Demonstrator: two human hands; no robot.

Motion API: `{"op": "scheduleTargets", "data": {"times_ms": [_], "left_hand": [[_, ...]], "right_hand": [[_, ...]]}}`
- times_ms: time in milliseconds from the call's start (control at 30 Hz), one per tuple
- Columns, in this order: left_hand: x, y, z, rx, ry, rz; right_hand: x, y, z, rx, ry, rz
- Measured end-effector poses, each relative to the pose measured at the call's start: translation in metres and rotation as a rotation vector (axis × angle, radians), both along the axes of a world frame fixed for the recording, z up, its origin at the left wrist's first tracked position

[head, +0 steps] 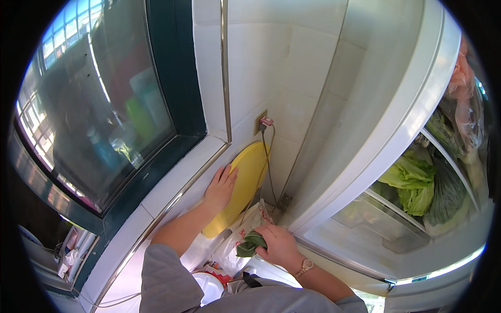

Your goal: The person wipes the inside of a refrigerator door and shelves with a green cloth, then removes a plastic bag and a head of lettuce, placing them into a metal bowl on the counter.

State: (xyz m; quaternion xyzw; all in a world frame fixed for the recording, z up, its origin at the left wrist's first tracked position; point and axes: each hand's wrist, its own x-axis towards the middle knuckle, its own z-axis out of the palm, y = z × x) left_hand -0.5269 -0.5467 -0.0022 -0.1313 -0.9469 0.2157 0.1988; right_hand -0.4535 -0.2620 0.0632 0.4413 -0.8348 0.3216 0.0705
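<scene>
A yellow oval board [250, 176] leans upright against the tiled wall in the corner. My left hand [222, 187] lies on its left edge, fingers extended and slightly apart; the thumb is hidden. Bunched up in my right hand [278, 241] is a dark green cloth [247, 245]. Below that cloth and partly behind it is a white plastic bag [231, 256] with red printing. A thin cord [270, 168] hangs in front of the board from a red plug [267, 121] in the wall socket [258, 124].
To the right stands an open refrigerator [415, 105] with leafy greens [415, 180] and bagged vegetables inside. A dark green-framed window [172, 78] is on the left, above a tiled ledge edged by a metal trim [176, 197]. A white round container [209, 287] is near my body.
</scene>
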Motion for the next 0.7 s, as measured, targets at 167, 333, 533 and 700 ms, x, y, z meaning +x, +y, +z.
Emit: {"op": "scheduleTargets", "data": {"times_ms": [167,333,533,700], "left_hand": [[0.024,0.004,-0.008,0.125,0.000,0.010],[0.051,0.009,-0.001,0.083,-0.073,0.092],[0.072,0.043,0.029,0.855,-0.371,0.039],[0.113,0.101,0.020,2.250,-0.580,-0.429]], "right_hand": [[-0.001,0.000,-0.001,-0.002,0.024,0.011],[0.000,0.000,0.002,0.024,0.005,-0.002],[-0.001,0.000,0.003,-0.009,-0.047,0.001],[0.006,0.004,-0.010,-0.312,-0.147,-0.046]]}}
